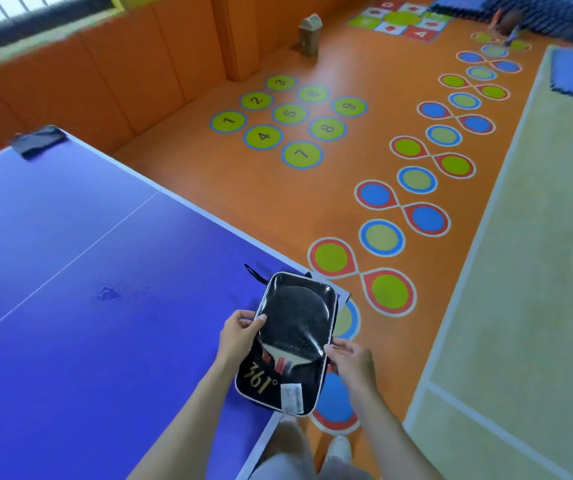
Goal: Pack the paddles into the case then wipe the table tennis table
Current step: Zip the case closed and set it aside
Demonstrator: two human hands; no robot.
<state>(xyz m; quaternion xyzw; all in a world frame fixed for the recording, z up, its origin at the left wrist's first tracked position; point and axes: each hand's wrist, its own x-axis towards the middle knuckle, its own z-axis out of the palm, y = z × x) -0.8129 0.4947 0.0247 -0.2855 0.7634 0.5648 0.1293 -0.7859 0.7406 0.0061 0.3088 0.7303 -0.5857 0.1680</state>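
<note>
in the head view, the person is holding a black rectangular paddle case with a clear plastic window and white piping [292, 344] between both hands, over the near right corner of the blue table tennis table [87, 271]. the case's long axis is running from the person's body away toward the table corner, tilted a little to the right. a black-faced paddle with a red-striped wooden handle [295, 323] is showing through the window, head at the far end, handle toward the person. the left hand [238, 332] is pinching the case's left edge, thumb lying on the window, and the right hand [352, 363] is curling its fingers round the right edge, lower down. both are equally near; the zip side is probably under the right fingers, though i cannot tell whether it is closed.

a dark folded cloth [39, 140] is lying at the table's far corner, well apart from the hands, likely the wiping cloth. a smudge [108, 292] is marking the blue top. beyond, an orange floor with numbered green circles [278, 116] is spreading out.
</note>
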